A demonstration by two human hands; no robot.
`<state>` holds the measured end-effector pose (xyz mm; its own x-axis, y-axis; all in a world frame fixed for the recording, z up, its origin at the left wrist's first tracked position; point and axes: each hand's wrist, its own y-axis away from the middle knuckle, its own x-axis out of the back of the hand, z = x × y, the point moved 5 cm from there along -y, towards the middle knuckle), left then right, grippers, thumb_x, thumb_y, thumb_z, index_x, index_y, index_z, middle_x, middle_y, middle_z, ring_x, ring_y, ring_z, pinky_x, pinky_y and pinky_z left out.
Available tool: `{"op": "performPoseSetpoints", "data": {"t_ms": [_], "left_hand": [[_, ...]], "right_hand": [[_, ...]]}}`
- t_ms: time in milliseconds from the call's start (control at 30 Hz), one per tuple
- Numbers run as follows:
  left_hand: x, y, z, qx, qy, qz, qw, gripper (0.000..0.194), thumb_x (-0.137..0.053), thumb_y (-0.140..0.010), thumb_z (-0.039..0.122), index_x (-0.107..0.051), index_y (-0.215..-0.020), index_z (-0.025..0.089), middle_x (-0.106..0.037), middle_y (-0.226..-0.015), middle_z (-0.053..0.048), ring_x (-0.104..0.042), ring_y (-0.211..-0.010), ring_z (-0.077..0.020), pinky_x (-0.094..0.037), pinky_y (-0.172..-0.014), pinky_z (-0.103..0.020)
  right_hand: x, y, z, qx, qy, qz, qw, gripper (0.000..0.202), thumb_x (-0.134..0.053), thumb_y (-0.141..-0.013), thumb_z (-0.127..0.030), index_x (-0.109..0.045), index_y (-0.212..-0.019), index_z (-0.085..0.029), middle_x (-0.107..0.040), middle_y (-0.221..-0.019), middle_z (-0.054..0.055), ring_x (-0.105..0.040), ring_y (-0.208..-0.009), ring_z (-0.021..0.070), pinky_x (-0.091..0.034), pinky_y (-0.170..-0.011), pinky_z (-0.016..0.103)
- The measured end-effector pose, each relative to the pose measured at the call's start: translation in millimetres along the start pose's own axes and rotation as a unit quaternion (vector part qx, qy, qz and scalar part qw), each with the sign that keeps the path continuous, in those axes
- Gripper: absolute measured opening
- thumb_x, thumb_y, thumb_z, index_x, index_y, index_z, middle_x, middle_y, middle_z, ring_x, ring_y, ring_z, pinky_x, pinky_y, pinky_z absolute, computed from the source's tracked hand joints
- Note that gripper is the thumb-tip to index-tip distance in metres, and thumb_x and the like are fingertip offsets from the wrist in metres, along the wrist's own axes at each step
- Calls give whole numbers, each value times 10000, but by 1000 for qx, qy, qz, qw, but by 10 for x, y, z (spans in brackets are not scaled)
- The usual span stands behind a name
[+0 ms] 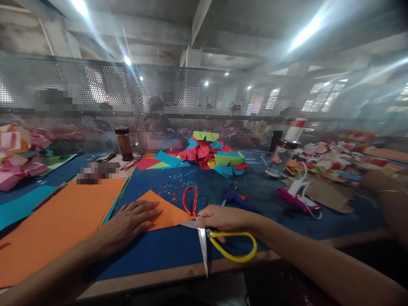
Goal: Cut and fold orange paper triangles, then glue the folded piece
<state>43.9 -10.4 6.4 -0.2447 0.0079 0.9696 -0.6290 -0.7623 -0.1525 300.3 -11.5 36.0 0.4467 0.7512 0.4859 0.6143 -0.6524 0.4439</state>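
Note:
My left hand [135,216] lies flat, fingers stretched, on a folded orange paper [170,212] with a pointed right corner. My right hand [219,217] grips a pair of scissors [203,246] near the pivot. Its blades are spread, one pointing left at the paper's lower right edge and the other toward the table's front edge. One handle loop is red, the other yellow. Behind the paper lie small red and blue paper scraps [174,185]. A blue-handled tool [239,199] rests beyond my right hand.
Large orange sheets [63,225] are stacked at the left. Dotted paper pieces [204,153] form a colourful heap at the back. A dark bottle [124,144], a clear jar [278,161] and a magenta-and-white device [299,197] stand about. Another person's hand [379,182] appears at right.

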Motion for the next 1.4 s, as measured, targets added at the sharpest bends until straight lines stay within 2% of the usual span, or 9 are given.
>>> {"op": "performPoseSetpoints", "data": {"t_ms": [367,567,800,967,1100,1167,1233,1333,1400], "left_hand": [[-5,19,-23,0,25,-1,1000,409,-326,-1017,471,-401,-1419,445,-406,-1525,62,-376,-1371,-263,-319,-1095,-484],[30,36,7,2,24,0,1000,407,-323,-1023,457,-392,-1424,444,-403,-1525,67,-368,-1375,-255,-316,-1100,-487],[-18,15,-25,-9,21,9,1000,411,-323,-1020,463,-416,-1417,417,-423,-1515,49,-394,-1355,-272,-342,-1083,-505],[81,7,-68,-39,50,-18,998,420,-328,-1030,396,-358,-1448,423,-431,-1509,45,-396,-1362,-246,-341,-1099,-471],[209,-59,-165,-62,29,-6,998,475,-473,-974,422,-384,-1440,417,-438,-1503,18,-431,-1338,-258,-395,-1074,-430],[237,-96,-221,-51,-4,11,999,570,-537,-926,495,-348,-1458,418,-375,-1542,9,-364,-1383,-299,-359,-1099,-478],[201,-116,-251,-52,-25,1,998,593,-515,-922,547,-319,-1468,425,-313,-1573,18,-281,-1427,-318,-296,-1126,-525],[89,-110,-278,-62,-22,-31,997,508,-394,-980,535,-313,-1469,422,-294,-1580,33,-236,-1451,-286,-239,-1150,-520],[38,-97,-303,-61,-17,-29,998,495,-371,-989,532,-323,-1467,411,-299,-1578,34,-238,-1452,-262,-205,-1165,-498]], "right_hand": [[-48,-17,-9,-4,-28,-15,999,376,-514,-896,-489,-397,-680,-203,-340,-504,-101,-356,-371,47,-265,-413,195],[-94,-76,-36,-11,-33,-11,999,371,-505,-898,-500,-434,-703,-192,-384,-507,-91,-413,-383,53,-236,-409,198],[-100,-84,-28,-15,-48,-6,999,371,-525,-884,-504,-428,-706,-193,-395,-525,-88,-427,-397,56,-226,-412,199],[-82,-99,-73,-19,-37,5,999,368,-529,-877,-495,-427,-689,-194,-356,-509,-90,-432,-420,69,-257,-429,198],[-86,-88,-95,-25,-42,8,999,353,-531,-869,-467,-440,-672,-189,-365,-515,-84,-442,-414,71,-244,-423,201],[-89,-81,-96,-32,-42,13,998,344,-519,-876,-461,-460,-679,-185,-392,-512,-79,-437,-401,67,-238,-419,200],[-93,-75,-99,-38,-43,17,998,337,-511,-883,-452,-476,-686,-181,-407,-509,-77,-431,-390,62,-236,-419,198],[-102,-78,-121,-34,-53,17,998,340,-519,-882,-446,-467,-677,-180,-405,-509,-81,-433,-387,58,-250,-429,196],[-111,-91,-130,-33,-56,16,998,348,-534,-872,-459,-459,-676,-182,-402,-513,-84,-440,-390,59,-263,-435,195]]}}
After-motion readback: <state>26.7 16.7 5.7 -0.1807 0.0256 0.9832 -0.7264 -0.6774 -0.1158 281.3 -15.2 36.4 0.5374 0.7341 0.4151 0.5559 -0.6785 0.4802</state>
